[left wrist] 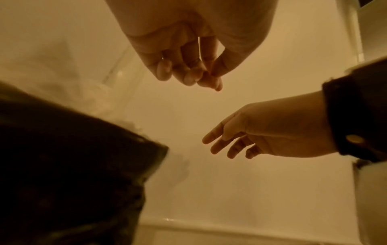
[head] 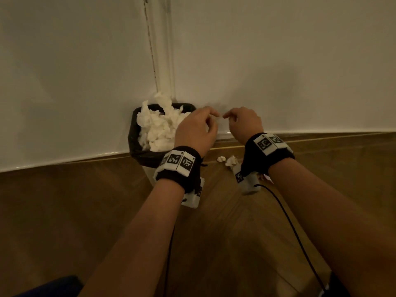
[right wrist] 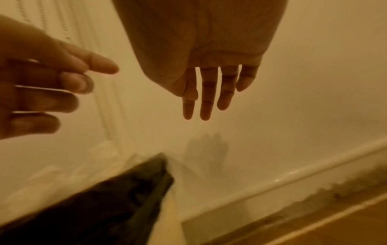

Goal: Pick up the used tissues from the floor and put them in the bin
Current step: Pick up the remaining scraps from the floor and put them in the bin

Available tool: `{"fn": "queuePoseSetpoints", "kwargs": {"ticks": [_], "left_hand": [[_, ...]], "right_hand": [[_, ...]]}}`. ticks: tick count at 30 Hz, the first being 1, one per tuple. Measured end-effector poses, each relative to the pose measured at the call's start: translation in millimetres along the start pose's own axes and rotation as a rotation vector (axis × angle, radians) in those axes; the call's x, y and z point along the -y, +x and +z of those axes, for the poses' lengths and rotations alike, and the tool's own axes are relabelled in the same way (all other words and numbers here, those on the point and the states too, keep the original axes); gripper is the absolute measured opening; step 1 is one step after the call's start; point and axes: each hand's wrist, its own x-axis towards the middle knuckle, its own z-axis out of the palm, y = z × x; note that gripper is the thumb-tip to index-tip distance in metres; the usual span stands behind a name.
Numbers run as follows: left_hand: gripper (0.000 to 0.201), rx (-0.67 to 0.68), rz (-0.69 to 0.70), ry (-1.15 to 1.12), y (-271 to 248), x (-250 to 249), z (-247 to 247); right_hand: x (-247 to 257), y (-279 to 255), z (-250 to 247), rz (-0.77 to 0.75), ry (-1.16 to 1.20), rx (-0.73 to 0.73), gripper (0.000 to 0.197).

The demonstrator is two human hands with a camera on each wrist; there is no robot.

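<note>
A bin (head: 137, 146) with a black liner stands against the white wall, heaped with crumpled white tissues (head: 158, 127). Two small used tissues (head: 230, 160) lie on the wooden floor to the bin's right, by the skirting board. My left hand (head: 211, 120) hovers over the bin's right rim, fingers loosely curled and holding nothing; the left wrist view shows this left hand (left wrist: 199, 77) empty. My right hand (head: 230, 118) is just right of it, above the floor tissues. In the right wrist view the right hand (right wrist: 209, 99) has straight fingers and is empty. The bin's corner (right wrist: 125, 199) lies below.
A white skirting board (head: 321, 130) runs along the wall above the wooden floor (head: 85, 211). A vertical trim strip (head: 162, 50) rises behind the bin. Black cables (head: 289, 221) trail from both wrists. A dark blue object (head: 53, 286) sits at the bottom left.
</note>
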Motion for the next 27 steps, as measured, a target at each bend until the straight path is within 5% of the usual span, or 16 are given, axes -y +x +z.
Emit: {"fn": "queuePoseSetpoints", "kwargs": {"ticks": [7,15,22,27], "left_hand": [[0.021,0.331,0.002,-0.004,-8,-11,71],[0.043,0.645,-0.197,0.195,-27,22,157],[0.081,0.781,-0.404,0.38,-47,56,203],[0.094,0.816,-0.413,0.428,-45,79,221]], "right_hand": [[-95,-9,8,0.262,0.087,0.062,0.035],[-174,-40,39,0.5,-0.031,0.313,0.053],[-209,-63,69,0.205,-0.318,0.534,0.075],[-220,-49,89,0.208,-0.342,0.585,0.076]]}}
